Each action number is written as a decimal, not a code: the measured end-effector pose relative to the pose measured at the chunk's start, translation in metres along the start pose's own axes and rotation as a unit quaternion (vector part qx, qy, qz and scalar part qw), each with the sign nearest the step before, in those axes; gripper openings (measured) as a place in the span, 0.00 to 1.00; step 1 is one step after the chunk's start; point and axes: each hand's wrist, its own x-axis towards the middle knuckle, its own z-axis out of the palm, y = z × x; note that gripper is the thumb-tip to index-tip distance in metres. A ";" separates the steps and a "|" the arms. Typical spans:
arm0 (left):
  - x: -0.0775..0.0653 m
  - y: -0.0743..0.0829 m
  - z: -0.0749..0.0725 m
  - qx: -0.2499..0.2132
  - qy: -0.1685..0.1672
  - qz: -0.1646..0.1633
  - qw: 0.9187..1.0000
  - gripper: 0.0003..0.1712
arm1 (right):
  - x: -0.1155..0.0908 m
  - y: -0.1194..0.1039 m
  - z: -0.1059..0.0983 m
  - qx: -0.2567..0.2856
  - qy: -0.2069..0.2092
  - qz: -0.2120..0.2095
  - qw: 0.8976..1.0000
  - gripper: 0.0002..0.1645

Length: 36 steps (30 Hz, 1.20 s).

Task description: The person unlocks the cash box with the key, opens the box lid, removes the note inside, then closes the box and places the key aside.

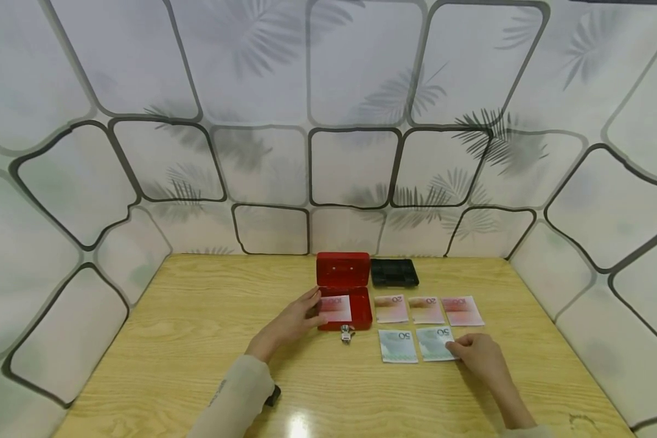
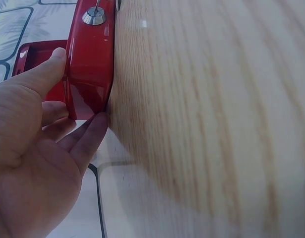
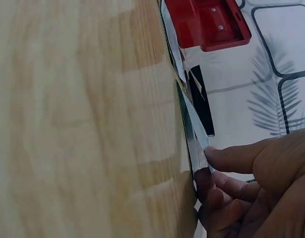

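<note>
A red cash box (image 1: 365,307) stands open in the middle of the table, with a pink 100 banknote (image 1: 336,308) lying inside. My left hand (image 1: 290,322) holds the box at its left side. In the left wrist view the thumb (image 2: 55,59) lies over the rim and other fingers are against the outer wall. A silver lock (image 2: 94,16) with a key sits on the front wall. To the right, my right hand (image 1: 480,358) pinches the right end of a green 50 banknote (image 1: 434,344) between thumb and fingers. Another 50 banknote (image 1: 398,347) lies left of it.
Behind the 50s lie two 20 banknotes (image 1: 391,309) and a 100 banknote (image 1: 463,311) in a row. A black tray (image 1: 394,272) sits behind them, beside the raised lid (image 1: 342,269). Patterned fabric walls (image 1: 268,164) border the wooden table (image 1: 224,292).
</note>
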 end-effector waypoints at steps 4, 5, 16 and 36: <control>0.000 0.000 0.000 -0.003 0.002 -0.003 1.000 0.42 | 0.001 0.003 0.003 -0.003 0.006 -0.001 1.000 0.14; 0.001 0.000 0.000 -0.003 0.002 -0.004 1.000 0.42 | 0.001 0.003 0.004 -0.001 0.006 -0.001 1.000 0.14; -0.001 0.002 -0.001 0.007 0.008 0.009 1.000 0.42 | -0.005 -0.004 0.004 -0.011 0.022 -0.002 1.000 0.14; 0.000 0.000 0.000 0.000 0.004 -0.005 1.000 0.43 | -0.006 -0.004 0.006 -0.024 0.023 0.006 0.999 0.17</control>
